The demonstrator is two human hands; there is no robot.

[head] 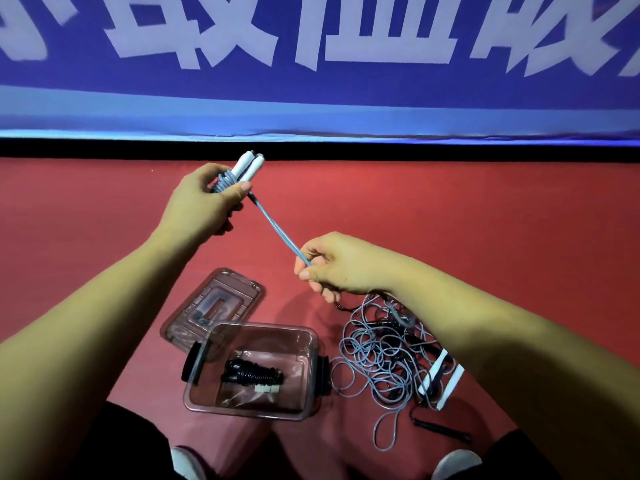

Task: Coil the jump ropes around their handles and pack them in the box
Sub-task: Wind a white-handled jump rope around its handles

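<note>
Now the left hand (201, 202) is raised over the red floor (485, 220). Its fingers are curled around two white handles (247, 164), which lie side by side with gray rope (277, 230) wound on them. From this bundle the rope runs tight and down to the right hand (343, 268), which pinches it between the thumb and the bent fingers. Below the hands an open clear box (204, 396) stands on the floor, and one black rope (252, 375), coiled on its handles, lies inside it. The lid (214, 303) lies flat just behind the box, toward the left. Right of the box there is a loose pile of gray ropes (384, 355), partly hidden by the right forearm.
</note>
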